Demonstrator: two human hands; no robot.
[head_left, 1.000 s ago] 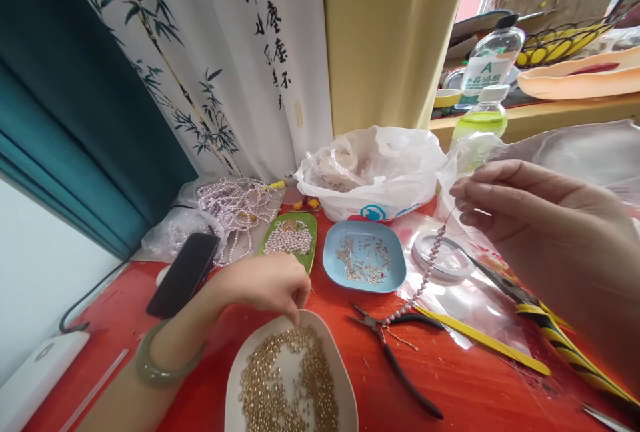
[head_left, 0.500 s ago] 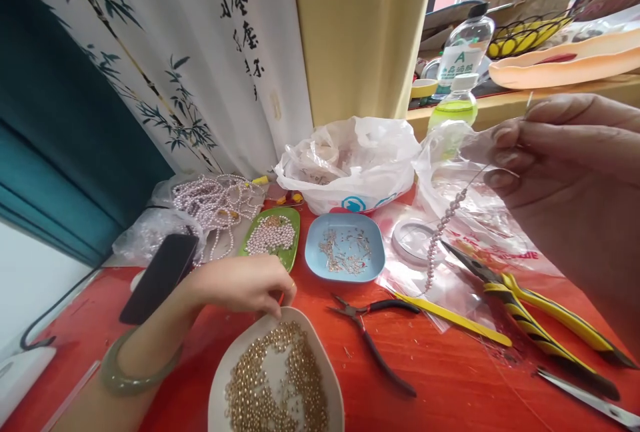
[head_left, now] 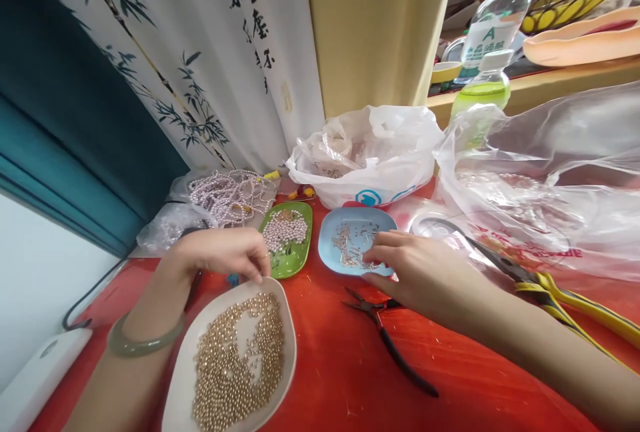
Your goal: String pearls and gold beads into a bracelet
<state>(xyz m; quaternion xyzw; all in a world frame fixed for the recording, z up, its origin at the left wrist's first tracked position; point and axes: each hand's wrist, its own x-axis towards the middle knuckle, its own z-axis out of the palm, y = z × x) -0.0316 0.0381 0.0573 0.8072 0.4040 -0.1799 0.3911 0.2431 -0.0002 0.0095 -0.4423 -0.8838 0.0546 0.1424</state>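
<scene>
A cream tray (head_left: pixel 291 352) of gold beads (head_left: pixel 235 365) lies tilted at the lower left. My left hand (head_left: pixel 237 253) pinches its far rim, fingers closed. On the right, my right hand (head_left: pixel 400 259) reaches over the near right edge of the blue tray (head_left: pixel 327 235), fingertips down by the small metal pieces (head_left: pixel 350 245); whether they hold any is too small to tell. Between the hands stands a green tray (head_left: pixel 287 265) with pale pink beads (head_left: pixel 285 229). Black-handled pliers (head_left: pixel 377 315) rest just below my right hand.
Pink bead strands (head_left: pixel 230 195) lie at the back left. A white plastic bag (head_left: pixel 370 165) stands behind the trays. Yellow-handled pliers (head_left: pixel 540 289) and a clear bag (head_left: pixel 540 199) are on the right, with bottles (head_left: pixel 493 32) behind.
My right hand has come down from the upper right to the blue tray, and the beaded strand it held is out of sight. My left hand has moved the cream tray leftward.
</scene>
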